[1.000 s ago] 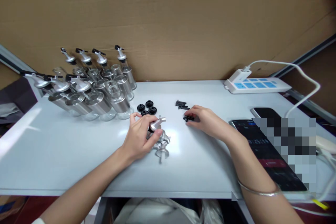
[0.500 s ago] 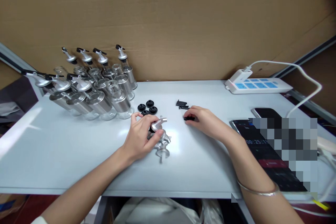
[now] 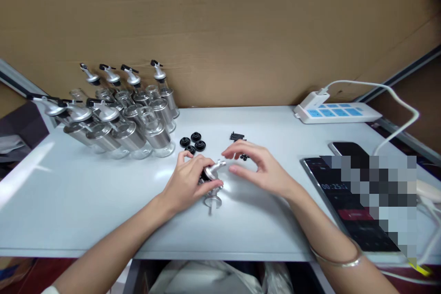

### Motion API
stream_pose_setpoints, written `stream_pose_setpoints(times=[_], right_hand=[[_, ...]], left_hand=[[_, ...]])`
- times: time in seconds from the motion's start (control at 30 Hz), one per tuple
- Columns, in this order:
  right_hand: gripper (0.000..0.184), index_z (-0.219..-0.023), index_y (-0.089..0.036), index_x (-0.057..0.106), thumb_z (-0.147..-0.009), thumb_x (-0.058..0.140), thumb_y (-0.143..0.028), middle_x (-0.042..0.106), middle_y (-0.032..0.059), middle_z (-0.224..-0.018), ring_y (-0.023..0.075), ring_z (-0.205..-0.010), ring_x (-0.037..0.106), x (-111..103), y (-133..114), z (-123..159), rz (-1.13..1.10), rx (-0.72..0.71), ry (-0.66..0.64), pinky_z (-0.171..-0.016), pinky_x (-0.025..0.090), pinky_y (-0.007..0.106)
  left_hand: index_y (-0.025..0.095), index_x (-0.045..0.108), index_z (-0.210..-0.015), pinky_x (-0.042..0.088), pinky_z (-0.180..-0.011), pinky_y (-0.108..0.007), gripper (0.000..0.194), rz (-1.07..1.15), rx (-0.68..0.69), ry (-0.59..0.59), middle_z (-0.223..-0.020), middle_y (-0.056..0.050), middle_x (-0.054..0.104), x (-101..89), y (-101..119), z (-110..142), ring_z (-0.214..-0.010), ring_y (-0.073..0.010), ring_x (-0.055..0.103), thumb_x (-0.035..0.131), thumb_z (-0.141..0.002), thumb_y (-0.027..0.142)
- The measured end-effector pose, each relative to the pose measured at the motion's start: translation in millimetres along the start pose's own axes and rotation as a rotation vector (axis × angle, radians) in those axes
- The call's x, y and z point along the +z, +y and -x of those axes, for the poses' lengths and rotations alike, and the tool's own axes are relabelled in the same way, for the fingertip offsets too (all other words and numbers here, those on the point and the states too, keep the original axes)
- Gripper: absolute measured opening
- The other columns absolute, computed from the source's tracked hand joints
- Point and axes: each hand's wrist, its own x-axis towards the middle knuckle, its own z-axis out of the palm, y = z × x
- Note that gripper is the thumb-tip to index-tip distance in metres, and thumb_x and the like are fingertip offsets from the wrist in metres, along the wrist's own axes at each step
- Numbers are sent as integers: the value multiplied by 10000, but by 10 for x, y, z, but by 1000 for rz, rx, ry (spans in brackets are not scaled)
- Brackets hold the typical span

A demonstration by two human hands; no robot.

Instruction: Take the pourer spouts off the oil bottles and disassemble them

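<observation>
My left hand [image 3: 186, 181] is closed round a silver pour spout cap [image 3: 212, 171], its nozzle pointing right. Two more silver spout caps [image 3: 212, 198] lie on the white table [image 3: 103, 206] just under that hand. My right hand [image 3: 260, 167] hovers right beside the nozzle, fingers curved over the thumb in a loose pinch. What it pinches, if anything, is hidden. Small black plugs [image 3: 244, 157] lie behind the right hand, with thin black pins [image 3: 237, 137] further back. Several black rubber seals [image 3: 193, 141] sit behind my left hand.
Several glass and steel dispenser bottles [image 3: 127, 119] with spout tops stand at the back left. A white and blue power strip [image 3: 336, 112] with its cable lies at the back right. Two phones [image 3: 344, 193] rest on the right. A cardboard wall backs the table.
My right hand has left the black plugs and moved left to the nozzle of the spout cap. My left hand has tilted that cap slightly toward it.
</observation>
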Motion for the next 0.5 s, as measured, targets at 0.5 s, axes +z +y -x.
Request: stream_pose_setpoints(times=[0.5], right_hand=[[252, -876, -161, 546, -865, 532, -413, 505, -32, -662, 95, -593, 450, 63, -67, 23, -469, 277, -307, -583, 369, 236]], left_hand=[[173, 460, -992, 395, -764, -297, 162, 33, 177, 103, -840, -30, 663, -48, 17, -31, -732, -120, 599, 436, -947, 326]])
